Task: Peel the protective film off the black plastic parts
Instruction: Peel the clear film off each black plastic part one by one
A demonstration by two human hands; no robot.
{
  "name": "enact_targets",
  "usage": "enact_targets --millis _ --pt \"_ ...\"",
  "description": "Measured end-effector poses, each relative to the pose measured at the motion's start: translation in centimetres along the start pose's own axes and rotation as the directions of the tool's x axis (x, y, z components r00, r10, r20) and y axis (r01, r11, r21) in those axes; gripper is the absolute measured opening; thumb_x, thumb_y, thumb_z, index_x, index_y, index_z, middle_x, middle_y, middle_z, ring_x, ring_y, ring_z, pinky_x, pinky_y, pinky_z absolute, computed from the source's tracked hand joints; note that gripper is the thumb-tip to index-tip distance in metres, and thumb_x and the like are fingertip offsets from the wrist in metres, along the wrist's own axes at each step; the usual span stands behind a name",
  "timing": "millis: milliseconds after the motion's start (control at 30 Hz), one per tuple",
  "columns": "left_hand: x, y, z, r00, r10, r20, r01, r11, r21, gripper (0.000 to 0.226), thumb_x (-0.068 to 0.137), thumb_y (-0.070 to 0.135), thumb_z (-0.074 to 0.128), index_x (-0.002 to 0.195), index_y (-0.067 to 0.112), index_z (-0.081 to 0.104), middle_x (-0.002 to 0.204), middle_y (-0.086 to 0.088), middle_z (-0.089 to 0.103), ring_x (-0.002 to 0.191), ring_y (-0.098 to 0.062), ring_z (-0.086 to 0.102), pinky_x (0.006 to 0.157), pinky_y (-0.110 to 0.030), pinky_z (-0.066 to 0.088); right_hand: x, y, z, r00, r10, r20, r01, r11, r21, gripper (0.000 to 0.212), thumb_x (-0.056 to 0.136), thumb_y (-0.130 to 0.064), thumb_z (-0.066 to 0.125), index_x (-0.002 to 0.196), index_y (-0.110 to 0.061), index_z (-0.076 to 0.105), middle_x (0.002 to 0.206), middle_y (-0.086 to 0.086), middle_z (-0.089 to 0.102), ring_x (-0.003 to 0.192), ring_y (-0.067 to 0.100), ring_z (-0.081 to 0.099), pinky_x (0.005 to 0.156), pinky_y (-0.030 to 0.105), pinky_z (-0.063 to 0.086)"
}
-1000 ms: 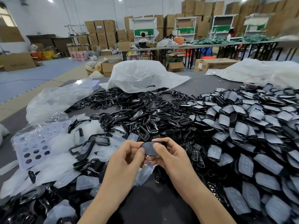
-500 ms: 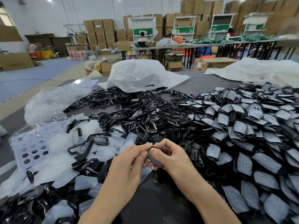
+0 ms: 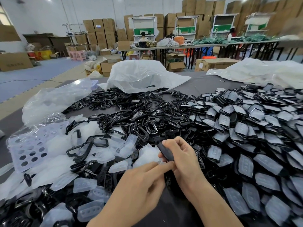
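Note:
My right hand grips a black plastic part upright above the table's front edge. My left hand reaches in from below, and its fingertips pinch a clear protective film at the part's lower end. The film spreads out to the left of the part. A large heap of film-covered black parts fills the right side. Bare black frames lie piled in the middle. Peeled-off films are scattered at the left.
A perforated lavender sheet and a clear plastic bag lie at the left. White bags sit at the back of the grey table. Cardboard boxes, long tables and a seated person are far behind.
The right hand has turned the part from flat to upright. The left hand has dropped lower and drawn back toward me, and the film now stands away from the part.

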State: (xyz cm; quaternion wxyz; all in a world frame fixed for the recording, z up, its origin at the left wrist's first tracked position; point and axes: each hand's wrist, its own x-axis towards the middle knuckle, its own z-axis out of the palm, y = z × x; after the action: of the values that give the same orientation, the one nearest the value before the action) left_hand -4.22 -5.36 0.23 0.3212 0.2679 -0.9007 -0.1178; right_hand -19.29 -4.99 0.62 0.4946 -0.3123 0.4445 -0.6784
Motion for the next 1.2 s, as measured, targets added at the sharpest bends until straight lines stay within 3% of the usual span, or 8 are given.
enact_targets --millis 167,267,433,633,833,967,1067,1200 --pt "0.1 -1.0 -0.4 0.924 -0.3 -0.236 0.222 0.926 -0.306 0.025 0.093 0.041 0.044 0.11 0.049 0.061 0.071 0.012 0.061 0.059 -0.012 0.058 0.055 -0.029 0.05 0.1 0.2 0.0 0.999 -0.017 0.039 0.017 1.0 0.003 0.034 0.087 -0.007 0.066 0.06 -0.022 0.052 0.064 0.003 0.061 0.059 0.016 0.062 0.055 0.021 0.049" --pt "0.5 -1.3 -0.5 0.854 -0.475 -0.213 0.329 0.81 -0.485 0.015 0.096 0.043 0.053 0.107 0.045 0.062 0.072 0.003 0.062 0.062 -0.015 0.06 0.058 -0.031 0.051 -0.1 0.3 0.3 0.996 0.005 0.083 -0.003 1.0 -0.025 0.029 0.087 -0.008 0.069 0.065 -0.019 0.054 0.07 0.005 0.064 0.062 0.019 0.065 0.055 0.022 0.05" --pt "1.0 -1.3 -0.6 0.843 -0.526 -0.11 0.367 0.713 -0.598 0.019 0.098 0.022 0.057 0.091 0.037 0.068 0.068 0.0 0.068 0.059 -0.01 0.062 0.056 -0.024 0.051 -0.9 0.9 1.1 0.974 -0.027 0.226 0.037 0.999 -0.037 0.01 0.091 -0.015 0.071 0.088 -0.007 0.065 0.079 0.01 0.068 0.063 0.019 0.064 0.06 0.025 0.052" --pt "0.8 -2.5 -0.9 0.781 -0.597 -0.183 0.389 0.695 -0.605 0.016 0.098 0.017 0.056 0.088 0.024 0.066 0.061 0.003 0.065 0.054 -0.006 0.058 0.053 -0.015 0.046 -1.1 1.1 0.9 0.957 -0.098 0.271 0.195 0.913 -0.358 0.027 0.101 -0.011 0.058 0.123 -0.023 0.067 0.085 0.002 0.074 0.072 0.014 0.07 0.067 0.023 0.054" --pt "0.5 -2.0 -0.4 0.825 -0.545 -0.15 0.355 0.707 -0.612 0.013 0.098 0.033 0.052 0.103 0.037 0.063 0.078 0.004 0.069 0.064 -0.01 0.063 0.061 -0.021 0.052 -0.9 -0.9 -1.0 0.966 -0.186 0.178 0.246 0.873 -0.421 0.03 0.103 -0.014 0.054 0.121 -0.036 0.065 0.087 0.004 0.077 0.069 0.013 0.068 0.063 0.02 0.053" --pt "0.1 -1.6 -0.2 0.884 -0.448 -0.135 0.355 0.831 -0.429 0.021 0.091 0.053 0.044 0.109 0.053 0.055 0.086 0.014 0.067 0.069 -0.01 0.063 0.061 -0.014 0.047 2.0 -8.0 -6.4 0.89 -0.403 -0.214 0.342 0.899 -0.272 0.033 0.102 -0.015 0.054 0.134 -0.023 0.056 0.086 0.006 0.077 0.076 0.014 0.074 0.066 0.019 0.057" --pt "-0.3 -1.5 0.2 0.943 -0.322 -0.082 0.304 0.936 -0.177 0.025 0.096 0.056 0.038 0.115 0.049 0.052 0.097 0.024 0.061 0.089 -0.002 0.06 0.078 -0.009 0.042 3.4 -11.2 -10.1 0.76 -0.422 -0.495 0.328 0.906 -0.268 0.062 0.103 -0.019 0.056 0.157 -0.018 0.025 0.082 0.009 0.072 0.066 0.011 0.071 0.068 0.024 0.058" --pt "-0.3 -1.7 0.9 0.991 -0.13 0.0 0.128 0.974 0.189 0.035 0.095 0.047 0.041 0.115 0.028 0.063 0.101 0.016 0.058 0.093 -0.011 0.059 0.084 -0.029 0.05 2.7 -9.5 -10.8 0.731 -0.425 -0.534 0.247 0.894 -0.373 0.065 0.103 -0.022 0.053 0.158 -0.026 0.02 0.087 0.009 0.074 0.066 0.011 0.073 0.072 0.033 0.058"
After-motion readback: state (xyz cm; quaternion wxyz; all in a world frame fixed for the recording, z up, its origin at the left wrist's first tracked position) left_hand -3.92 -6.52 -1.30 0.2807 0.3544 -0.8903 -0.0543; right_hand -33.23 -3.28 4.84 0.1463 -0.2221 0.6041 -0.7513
